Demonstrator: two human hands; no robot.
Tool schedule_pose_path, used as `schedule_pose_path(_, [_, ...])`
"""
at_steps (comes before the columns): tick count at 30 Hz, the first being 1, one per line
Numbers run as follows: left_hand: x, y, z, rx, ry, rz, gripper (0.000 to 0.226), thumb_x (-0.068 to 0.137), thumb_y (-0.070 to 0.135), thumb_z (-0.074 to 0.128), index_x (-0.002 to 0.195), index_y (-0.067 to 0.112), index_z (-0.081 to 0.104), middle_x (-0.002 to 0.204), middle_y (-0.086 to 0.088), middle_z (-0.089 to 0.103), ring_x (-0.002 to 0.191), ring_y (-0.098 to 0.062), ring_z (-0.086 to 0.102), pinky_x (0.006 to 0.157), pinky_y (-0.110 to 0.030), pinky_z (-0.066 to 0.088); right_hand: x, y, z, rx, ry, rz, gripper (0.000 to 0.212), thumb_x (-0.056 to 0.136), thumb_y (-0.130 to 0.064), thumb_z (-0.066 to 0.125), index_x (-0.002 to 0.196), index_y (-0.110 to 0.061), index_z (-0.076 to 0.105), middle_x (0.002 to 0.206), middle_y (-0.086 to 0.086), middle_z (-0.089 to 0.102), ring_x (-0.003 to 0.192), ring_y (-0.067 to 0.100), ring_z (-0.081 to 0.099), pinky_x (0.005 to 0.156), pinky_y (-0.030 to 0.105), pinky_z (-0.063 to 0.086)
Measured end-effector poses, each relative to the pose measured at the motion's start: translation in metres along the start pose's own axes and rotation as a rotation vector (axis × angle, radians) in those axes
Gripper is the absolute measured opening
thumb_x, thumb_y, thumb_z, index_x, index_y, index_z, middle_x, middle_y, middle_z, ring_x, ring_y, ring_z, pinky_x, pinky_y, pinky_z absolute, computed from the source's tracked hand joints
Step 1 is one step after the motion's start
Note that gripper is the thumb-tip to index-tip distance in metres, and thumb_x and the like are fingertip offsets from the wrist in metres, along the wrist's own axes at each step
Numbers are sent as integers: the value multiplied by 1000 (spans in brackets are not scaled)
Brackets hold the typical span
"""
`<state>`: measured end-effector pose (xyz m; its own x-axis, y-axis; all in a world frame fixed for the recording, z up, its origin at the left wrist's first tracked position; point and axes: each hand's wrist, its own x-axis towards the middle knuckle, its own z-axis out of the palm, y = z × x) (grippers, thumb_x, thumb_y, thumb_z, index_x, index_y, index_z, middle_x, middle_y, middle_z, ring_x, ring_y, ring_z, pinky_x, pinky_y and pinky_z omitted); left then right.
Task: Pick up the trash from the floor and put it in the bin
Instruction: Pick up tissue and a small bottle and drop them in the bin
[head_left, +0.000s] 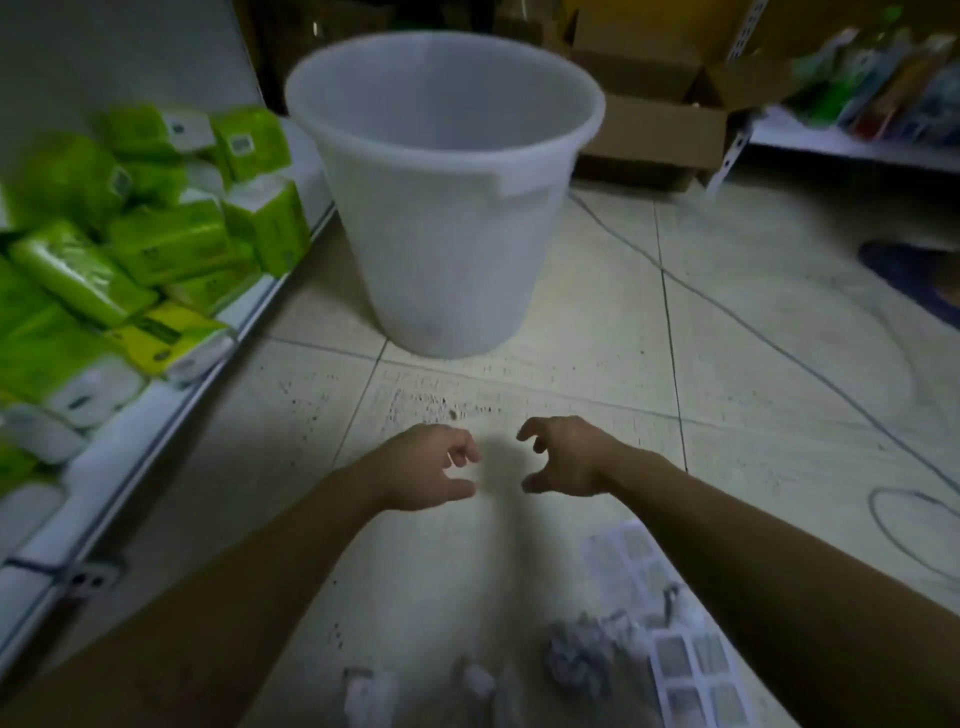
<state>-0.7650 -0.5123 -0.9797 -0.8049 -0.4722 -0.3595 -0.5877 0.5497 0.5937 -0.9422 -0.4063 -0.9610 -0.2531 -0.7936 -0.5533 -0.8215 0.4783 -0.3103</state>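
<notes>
A tall white translucent bin (447, 244) stands upright on the tiled floor ahead of me. My left hand (426, 467) and my right hand (566, 457) hover side by side above the floor in front of the bin, fingers curled but apart, holding nothing. Crumpled paper trash (582, 660) lies on the floor near the bottom edge, under my forearms, with smaller white scraps (371, 693) to its left. A flat white sheet with grey squares (675, 639) lies beside the crumpled paper, partly hidden by my right arm.
A low white shelf (156, 415) on the left carries several green tissue packs (166, 239). Cardboard boxes (654, 119) stand behind the bin. A grey cable (779, 343) runs across the floor on the right. A dark shoe (914, 275) shows at the right edge.
</notes>
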Motion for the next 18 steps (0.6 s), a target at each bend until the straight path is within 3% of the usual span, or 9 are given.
schedule_pose_path(6, [-42, -31, 50, 119, -251, -51, 42, 80, 36, 71, 119, 24, 59, 114, 1, 62, 94, -13, 59, 80, -29, 50, 0, -13, 53, -235, -267, -92, 69, 79, -40, 74, 138, -21, 45, 131, 8, 55, 114, 26, 53, 90, 34, 44])
schedule_pose_path(12, [-91, -57, 80, 196, -455, -109, 46, 78, 34, 72, 120, 29, 55, 115, 2, 59, 90, -11, 52, 71, -25, 42, -11, -57, 88, -407, -503, -285, 74, 77, -43, 75, 139, -18, 44, 132, 7, 52, 115, 25, 52, 86, 32, 43])
schedule_pose_path(15, [-111, -67, 91, 315, -540, -38, 59, 74, 38, 73, 128, 33, 48, 122, -1, 51, 107, -17, 46, 87, -33, 44, -18, -71, 109, -592, -686, -401, 88, 71, -46, 79, 143, -19, 37, 139, 6, 45, 121, 25, 47, 91, 33, 42])
schedule_pose_path(18, [-126, -79, 99, 443, -561, 24, 78, 66, 48, 77, 133, 37, 39, 129, -2, 41, 118, -23, 36, 96, -33, 33, -22, -75, 133, -761, -746, -510, 100, 65, -49, 83, 146, -25, 28, 141, 9, 39, 123, 30, 45, 95, 40, 42])
